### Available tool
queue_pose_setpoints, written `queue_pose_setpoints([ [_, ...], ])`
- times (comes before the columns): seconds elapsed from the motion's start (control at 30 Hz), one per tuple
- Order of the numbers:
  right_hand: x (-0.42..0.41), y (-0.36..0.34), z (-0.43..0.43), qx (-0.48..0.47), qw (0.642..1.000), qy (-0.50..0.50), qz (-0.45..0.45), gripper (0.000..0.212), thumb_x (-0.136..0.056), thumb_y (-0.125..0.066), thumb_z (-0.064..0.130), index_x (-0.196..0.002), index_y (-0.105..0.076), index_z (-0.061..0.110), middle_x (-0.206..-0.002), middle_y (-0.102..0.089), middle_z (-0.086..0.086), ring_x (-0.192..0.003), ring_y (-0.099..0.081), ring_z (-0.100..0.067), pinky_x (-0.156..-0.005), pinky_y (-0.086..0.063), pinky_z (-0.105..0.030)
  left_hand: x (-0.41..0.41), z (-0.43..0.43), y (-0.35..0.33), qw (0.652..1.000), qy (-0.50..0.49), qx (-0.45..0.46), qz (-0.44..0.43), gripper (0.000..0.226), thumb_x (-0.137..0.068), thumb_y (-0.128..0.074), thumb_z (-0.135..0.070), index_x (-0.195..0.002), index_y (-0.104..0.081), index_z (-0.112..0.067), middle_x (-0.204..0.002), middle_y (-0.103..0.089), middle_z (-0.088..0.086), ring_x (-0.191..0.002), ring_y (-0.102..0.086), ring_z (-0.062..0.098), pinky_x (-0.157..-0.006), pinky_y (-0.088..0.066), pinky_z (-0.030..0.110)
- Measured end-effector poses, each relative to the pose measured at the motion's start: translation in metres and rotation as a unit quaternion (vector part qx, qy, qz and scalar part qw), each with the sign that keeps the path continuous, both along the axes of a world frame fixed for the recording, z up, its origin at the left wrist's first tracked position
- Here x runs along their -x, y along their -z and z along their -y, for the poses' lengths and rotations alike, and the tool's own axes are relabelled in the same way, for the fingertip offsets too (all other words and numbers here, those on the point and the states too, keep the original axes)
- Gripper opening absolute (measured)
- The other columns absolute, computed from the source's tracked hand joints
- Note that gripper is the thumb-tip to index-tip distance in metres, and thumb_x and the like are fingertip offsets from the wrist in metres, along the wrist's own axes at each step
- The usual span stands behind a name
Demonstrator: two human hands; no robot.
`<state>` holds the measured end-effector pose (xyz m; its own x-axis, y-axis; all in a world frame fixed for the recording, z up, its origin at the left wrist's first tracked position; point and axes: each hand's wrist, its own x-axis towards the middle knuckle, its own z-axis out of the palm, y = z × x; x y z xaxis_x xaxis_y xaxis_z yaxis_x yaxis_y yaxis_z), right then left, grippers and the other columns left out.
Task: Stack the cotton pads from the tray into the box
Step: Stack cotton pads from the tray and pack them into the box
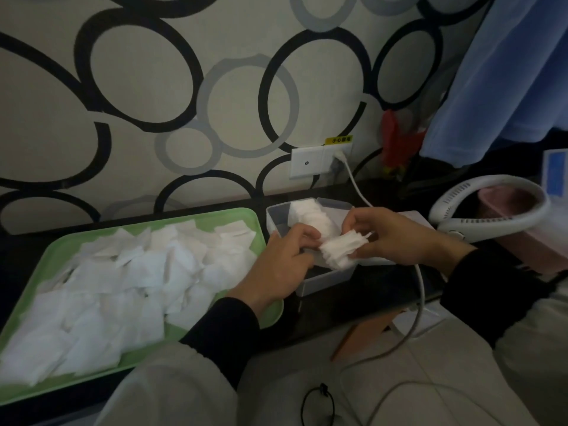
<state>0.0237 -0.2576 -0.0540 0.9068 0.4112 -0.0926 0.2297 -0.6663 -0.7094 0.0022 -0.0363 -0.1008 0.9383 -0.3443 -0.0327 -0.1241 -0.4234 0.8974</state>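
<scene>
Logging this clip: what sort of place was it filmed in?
Probably a lived-in indoor room, a home or a small shop; I cannot tell which. It has ring-patterned wallpaper, a wall socket with a white cable plugged in above a dark counter, and a blue garment hanging at the right.

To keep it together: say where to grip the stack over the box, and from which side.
Grip the stack by its two end faces, left hand and right hand from opposite sides: it lies sideways, ragged edges up, so end pressure should hold it.
</scene>
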Motion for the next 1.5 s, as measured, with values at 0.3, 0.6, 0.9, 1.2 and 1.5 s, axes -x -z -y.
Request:
queue_pose_setpoints([
  [0.3, 0.003, -0.012, -0.032, 0.292, 0.947, -0.033, 0.131, 0.032, -0.079, -0.08, 0.031, -0.108, -0.068, 0.031, -0.102, -0.056, 0.013, -0.098, -0.053, -0.01, -0.08, -0.041, -0.024, 0.001, 0.004, 0.003, 0.999, -0.01, -0.021, 0.028, 0.038, -0.074, -0.053, -0.026, -0.103, -0.049, -0.051, -0.113, -0.063, -0.021, -0.117, -0.054, 0.013, -0.101, -0.049, 0.044],
  [0.6, 0.008, -0.015, -0.048, 0.361, 0.925, -0.032, 0.111, 0.037, -0.092, -0.059, 0.01, -0.126, -0.064, 0.025, -0.118, -0.066, 0.0, -0.111, -0.059, -0.019, -0.091, -0.049, -0.029, 0.004, -0.003, 0.005, 0.98, -0.006, -0.13, 0.148, 0.054, -0.081, -0.062, -0.005, -0.13, -0.049, -0.022, -0.134, -0.045, -0.003, -0.124, -0.04, 0.013, -0.099, -0.033, 0.02],
  [0.9, 0.026, -0.041, -0.052, 0.269, 0.951, 0.035, 0.148, 0.027, -0.094, -0.055, 0.018, -0.111, -0.068, 0.034, -0.105, -0.067, 0.012, -0.087, -0.057, -0.006, -0.083, -0.052, -0.03, 0.019, -0.039, -0.012, 0.981, -0.053, -0.096, 0.16, 0.042, -0.086, -0.063, -0.011, -0.12, -0.053, -0.032, -0.12, -0.05, -0.016, -0.112, -0.048, 0.002, -0.092, -0.037, 0.014],
  [1.2, 0.046, -0.038, -0.149, 0.027, 0.991, 0.091, 0.099, 0.018, -0.088, -0.06, 0.007, -0.092, -0.073, 0.019, -0.081, -0.065, 0.012, -0.072, -0.059, 0.002, -0.062, -0.042, -0.002, 0.065, -0.129, -0.028, 0.958, -0.265, -0.054, 0.097, 0.034, -0.089, -0.051, 0.002, -0.106, -0.064, -0.024, -0.116, -0.063, -0.006, -0.102, -0.058, 0.011, -0.084, -0.043, 0.02],
  [1.5, 0.041, 0.034, -0.202, 0.092, 0.983, 0.159, 0.002, 0.037, -0.089, -0.061, 0.016, -0.125, -0.06, 0.016, -0.127, -0.061, -0.005, -0.117, -0.056, -0.023, -0.098, -0.041, -0.028, 0.09, -0.186, -0.023, 0.949, -0.311, 0.022, 0.04, 0.032, -0.084, -0.056, 0.004, -0.087, -0.067, -0.026, -0.099, -0.069, -0.01, -0.089, -0.062, 0.011, -0.074, -0.045, 0.021],
])
